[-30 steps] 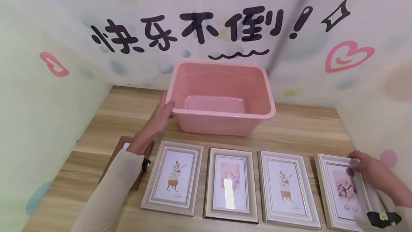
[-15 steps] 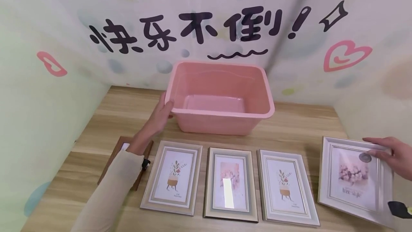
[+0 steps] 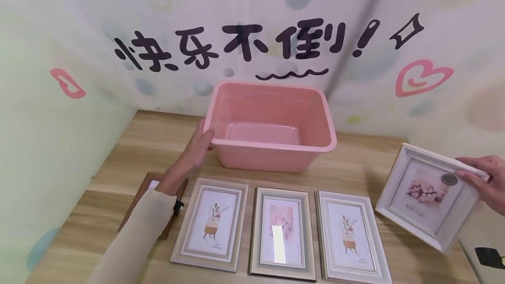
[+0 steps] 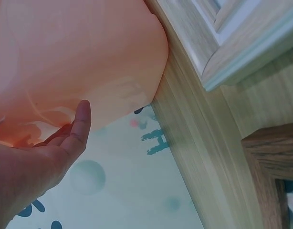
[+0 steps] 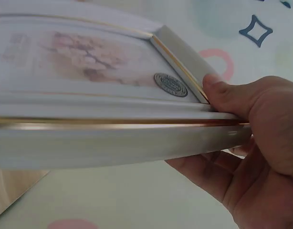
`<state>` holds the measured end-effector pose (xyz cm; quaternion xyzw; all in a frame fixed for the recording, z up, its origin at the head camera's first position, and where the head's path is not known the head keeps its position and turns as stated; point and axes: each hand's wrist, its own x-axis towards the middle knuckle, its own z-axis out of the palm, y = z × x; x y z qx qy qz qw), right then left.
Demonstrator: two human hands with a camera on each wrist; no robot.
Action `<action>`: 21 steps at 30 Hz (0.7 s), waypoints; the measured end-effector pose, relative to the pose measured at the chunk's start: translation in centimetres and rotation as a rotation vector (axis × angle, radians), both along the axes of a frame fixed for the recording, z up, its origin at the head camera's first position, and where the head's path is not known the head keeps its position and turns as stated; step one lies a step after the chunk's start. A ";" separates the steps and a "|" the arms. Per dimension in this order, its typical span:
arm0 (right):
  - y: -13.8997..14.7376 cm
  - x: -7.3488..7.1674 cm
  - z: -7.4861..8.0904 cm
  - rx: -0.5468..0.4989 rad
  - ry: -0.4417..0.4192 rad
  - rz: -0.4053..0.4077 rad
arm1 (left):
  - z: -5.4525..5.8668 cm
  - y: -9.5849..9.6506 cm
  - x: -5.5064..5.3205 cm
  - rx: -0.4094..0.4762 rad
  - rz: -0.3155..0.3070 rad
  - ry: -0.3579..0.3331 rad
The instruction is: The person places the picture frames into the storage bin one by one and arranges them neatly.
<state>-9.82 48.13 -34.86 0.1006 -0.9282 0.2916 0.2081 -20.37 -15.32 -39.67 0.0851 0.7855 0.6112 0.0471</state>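
Note:
A pink plastic tub point(image 3: 272, 159) stands at the back of the table, nothing inside it. My left hand point(image 3: 196, 146) grips its near left rim corner; the left wrist view shows that hand point(image 4: 56, 155) against the tub's orange-lit wall point(image 4: 103, 57). At the right, my right hand point(image 3: 487, 179) holds a white picture frame point(image 3: 428, 196) by its upper right corner, tilted and raised above the table. In the right wrist view the thumb point(image 5: 223, 93) lies on top of the frame's border point(image 5: 113, 145), fingers beneath. The frame has a pink blossom print and a round grey sticker point(image 5: 170, 85).
Three light picture frames, a beige one point(image 3: 211, 227), a cream one point(image 3: 282, 233) and a white one point(image 3: 353, 238), lie in a row in front of the tub. A brown wooden frame point(image 3: 136, 194) lies partly under my left forearm. A printed cloth wall point(image 3: 158, 86) rises behind the table.
My right hand has lifted the white picture frame off the table's right end, raising and tilting it. My left hand keeps its grip on the tub. The view has tipped slightly upward.

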 end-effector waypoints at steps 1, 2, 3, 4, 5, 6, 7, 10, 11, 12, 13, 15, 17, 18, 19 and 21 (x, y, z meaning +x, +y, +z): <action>-0.4 -0.1 0.3 0.013 -0.005 -0.002 | 0.0 0.0 0.0 -0.002 -0.001 0.001; -0.7 -0.1 0.6 0.021 -0.011 -0.006 | -0.1 0.0 0.1 -0.001 0.000 0.002; -1.0 -0.2 0.8 0.029 -0.022 -0.010 | -0.1 0.0 0.1 0.001 0.001 0.004; -1.3 -0.2 1.1 0.034 -0.038 -0.016 | -0.1 0.0 0.1 0.001 0.003 0.007; -1.5 -0.3 1.4 0.037 -0.064 -0.024 | -0.1 0.1 0.1 0.004 0.005 0.009; -1.7 -0.2 1.6 0.034 -0.108 -0.040 | -0.1 0.1 0.1 0.002 0.004 0.012; -2.0 -0.2 1.9 0.030 -0.141 -0.050 | -0.2 0.1 0.1 0.000 0.003 0.013; -2.8 -0.4 2.4 0.031 -0.208 -0.056 | -0.2 0.2 0.2 -0.012 0.003 0.015; -3.1 -0.5 2.6 0.030 -0.220 -0.050 | -0.2 0.2 0.3 -0.017 0.002 0.015; -3.5 -0.6 2.8 0.043 -0.233 -0.046 | -0.2 0.2 0.3 -0.023 0.002 0.016; -3.8 -0.7 3.0 0.055 -0.230 -0.039 | -0.2 0.2 0.4 -0.027 0.005 0.016; -4.6 -1.0 3.6 0.063 -0.218 -0.025 | -0.2 0.2 0.4 -0.026 0.008 0.016; -5.3 -1.3 4.2 0.062 -0.192 -0.016 | -0.1 0.1 0.4 -0.025 0.006 0.020; -5.6 -1.4 4.4 0.062 -0.179 -0.014 | -0.1 0.1 0.4 -0.026 0.006 0.023; -6.0 -1.5 4.7 0.056 -0.154 -0.012 | -0.1 0.1 0.4 -0.023 0.005 0.025; -6.8 -1.9 5.2 0.052 -0.115 -0.019 | 0.0 0.1 0.4 -0.018 0.005 0.029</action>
